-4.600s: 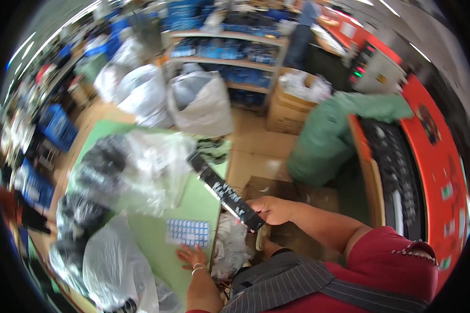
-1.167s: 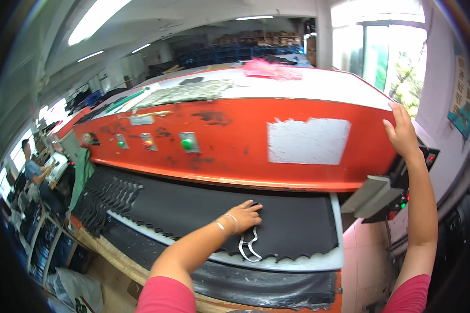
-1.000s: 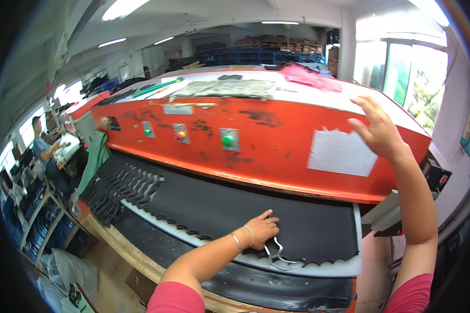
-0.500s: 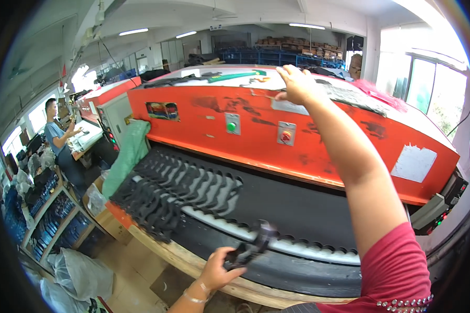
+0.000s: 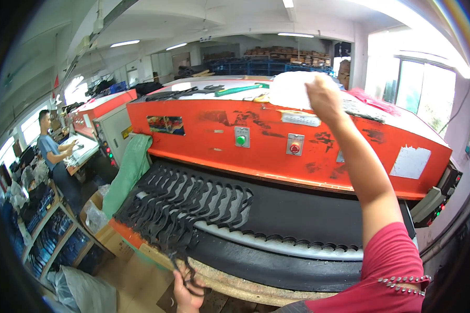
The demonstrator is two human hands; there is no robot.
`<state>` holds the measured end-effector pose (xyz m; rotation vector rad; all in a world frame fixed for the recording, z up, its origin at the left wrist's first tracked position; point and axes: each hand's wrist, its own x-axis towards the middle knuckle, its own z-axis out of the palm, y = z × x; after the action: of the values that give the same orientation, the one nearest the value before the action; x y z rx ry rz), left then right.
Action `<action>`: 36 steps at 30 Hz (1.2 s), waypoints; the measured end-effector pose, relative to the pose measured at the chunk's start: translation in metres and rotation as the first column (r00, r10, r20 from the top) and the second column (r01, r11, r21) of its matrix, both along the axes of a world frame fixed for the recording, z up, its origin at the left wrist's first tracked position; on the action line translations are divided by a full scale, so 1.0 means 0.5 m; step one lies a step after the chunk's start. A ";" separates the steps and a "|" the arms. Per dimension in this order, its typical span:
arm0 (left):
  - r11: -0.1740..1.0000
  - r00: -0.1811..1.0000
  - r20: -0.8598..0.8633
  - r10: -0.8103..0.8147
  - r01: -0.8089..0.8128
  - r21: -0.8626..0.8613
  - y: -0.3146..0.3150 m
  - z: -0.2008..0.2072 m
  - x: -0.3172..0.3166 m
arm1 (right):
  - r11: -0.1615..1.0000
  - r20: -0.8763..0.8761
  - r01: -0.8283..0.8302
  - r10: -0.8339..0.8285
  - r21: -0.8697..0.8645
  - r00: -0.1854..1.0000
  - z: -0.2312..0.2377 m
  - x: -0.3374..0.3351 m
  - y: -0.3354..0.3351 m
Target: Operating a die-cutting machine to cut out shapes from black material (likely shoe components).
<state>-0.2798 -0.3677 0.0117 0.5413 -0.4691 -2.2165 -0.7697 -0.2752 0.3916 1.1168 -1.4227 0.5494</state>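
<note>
My right hand is raised above the top of a red-orange machine. Its fingers are closed on the edge of a white, roundish sheet. Low in the view, my left hand is closed around dark cut strips at the machine's front edge. Just above it, many wavy black strips lie heaped on the left of the bed. Beside the heap, a sheet of black material has a scalloped cut edge, with a pale strip showing along it.
A green button and a red button sit on the machine's front. On top lie a green-handled tool and pink netting. Green cloth hangs at its left end. A person stands at far left behind a loaded rack.
My right hand now holds up a white sheet. My left hand has moved left and down, from above the bed to the front edge, with dark strips in it.
</note>
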 end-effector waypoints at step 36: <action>0.903 0.909 -0.036 -0.415 0.406 -0.143 0.306 0.131 -0.405 | 0.696 0.605 0.068 0.664 -0.715 -0.438 -0.641 0.177 0.222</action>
<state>-0.4824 -0.2147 0.0770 0.3155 -0.7469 -2.5703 -0.6811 -0.1642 0.0710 0.3420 -1.9275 2.8675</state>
